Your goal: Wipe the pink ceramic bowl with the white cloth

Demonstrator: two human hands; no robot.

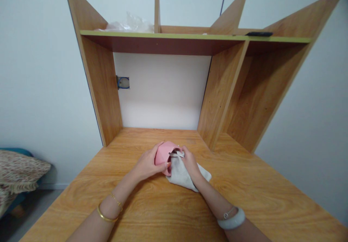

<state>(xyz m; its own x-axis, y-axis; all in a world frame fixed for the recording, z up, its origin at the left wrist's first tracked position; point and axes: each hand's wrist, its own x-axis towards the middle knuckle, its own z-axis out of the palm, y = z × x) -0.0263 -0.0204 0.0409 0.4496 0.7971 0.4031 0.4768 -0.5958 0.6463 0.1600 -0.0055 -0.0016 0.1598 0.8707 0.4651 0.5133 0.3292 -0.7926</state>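
Note:
My left hand [149,165] is closed around a pink hollow container [163,153], bowl- or pot-like, tilted so its opening faces right. Its thumb lies over the rim. At the opening, my right hand [189,162] pinches a pale grey cloth [181,175]. A bunched end of the cloth is at the container's mouth, and the rest drapes below the hand onto the wooden desk [163,213]. The inside of the container is mostly hidden by the cloth and fingers.
A wooden shelf unit [228,90] rises at the back of the desk. On its top board lie a clear plastic bag [130,24] and a flat black object [259,34]. An uncovered wall socket box [123,83] shows behind. A patterned fabric cover [21,171] is at far left.

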